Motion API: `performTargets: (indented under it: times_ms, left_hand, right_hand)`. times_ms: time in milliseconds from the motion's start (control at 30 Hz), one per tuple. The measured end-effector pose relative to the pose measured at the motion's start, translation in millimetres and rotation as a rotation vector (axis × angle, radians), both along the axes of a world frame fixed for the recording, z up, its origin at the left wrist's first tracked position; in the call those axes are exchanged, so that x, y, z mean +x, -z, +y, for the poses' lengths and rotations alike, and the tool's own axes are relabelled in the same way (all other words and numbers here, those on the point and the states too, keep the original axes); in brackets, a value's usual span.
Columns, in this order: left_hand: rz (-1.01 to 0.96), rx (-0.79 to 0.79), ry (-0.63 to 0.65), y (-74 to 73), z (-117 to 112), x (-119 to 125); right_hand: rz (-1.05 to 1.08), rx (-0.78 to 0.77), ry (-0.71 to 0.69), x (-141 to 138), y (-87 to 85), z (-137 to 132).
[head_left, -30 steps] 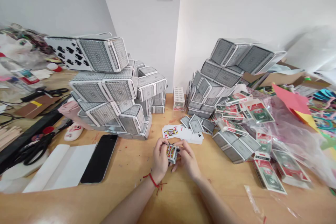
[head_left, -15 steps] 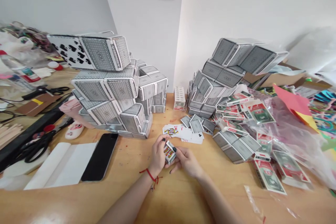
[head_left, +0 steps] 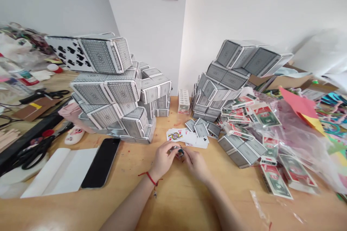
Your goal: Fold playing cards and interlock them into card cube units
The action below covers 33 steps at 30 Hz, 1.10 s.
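Both of my hands meet over the table, fingers closed around a playing card [head_left: 179,154] that is mostly covered by them. My left hand [head_left: 163,160] grips it from the left, its thumb across the top. From the other side my right hand [head_left: 194,163] pinches it. Just beyond my fingers lie loose face-up cards [head_left: 190,138], a queen among them. Several small folded card pieces [head_left: 202,128] rest behind those. A block built of folded cards [head_left: 242,150] sits to the right of my right hand.
Tall stacks of card-covered blocks rise at left [head_left: 108,115] and right [head_left: 227,74]. A black phone [head_left: 101,163], white paper [head_left: 61,170] and black scissors [head_left: 36,151] lie on the left. Red-and-green card packs [head_left: 276,180] and clear plastic [head_left: 303,130] spread over the right.
My hands have closed further over the card, turning it so that its face is now largely hidden. My left hand has rolled over the top. The view has shifted slightly.
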<state>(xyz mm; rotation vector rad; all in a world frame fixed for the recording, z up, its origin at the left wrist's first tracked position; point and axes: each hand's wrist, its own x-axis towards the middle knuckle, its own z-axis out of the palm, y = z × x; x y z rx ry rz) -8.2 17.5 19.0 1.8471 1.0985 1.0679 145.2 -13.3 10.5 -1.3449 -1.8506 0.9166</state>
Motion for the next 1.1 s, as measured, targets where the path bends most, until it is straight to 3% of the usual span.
performTargets:
  times_ms: [200, 400, 700, 967, 1100]
  left_hand:
    - [0.124, 0.212, -0.046, 1.4, -2, -3]
    - [0.143, 0.292, -0.093, 1.2, -7, 1]
    - [0.171, 0.279, -0.060, 10.3, -4, 0]
    - [0.215, 0.285, 0.004, 5.8, -7, 0]
    - [0.225, 0.275, -0.056, 8.1, -7, 1]
  right_hand:
    - [-0.213, 0.221, 0.048, 0, 2.2, -1]
    - [-0.255, 0.329, 0.034, 0, 0.5, -1]
    - [-0.084, 0.263, 0.070, 5, 2.0, 0]
    - [-0.004, 0.239, 0.216, 4, 13.0, 3]
    - [-0.002, 0.227, 0.157, 1, 8.2, 2]
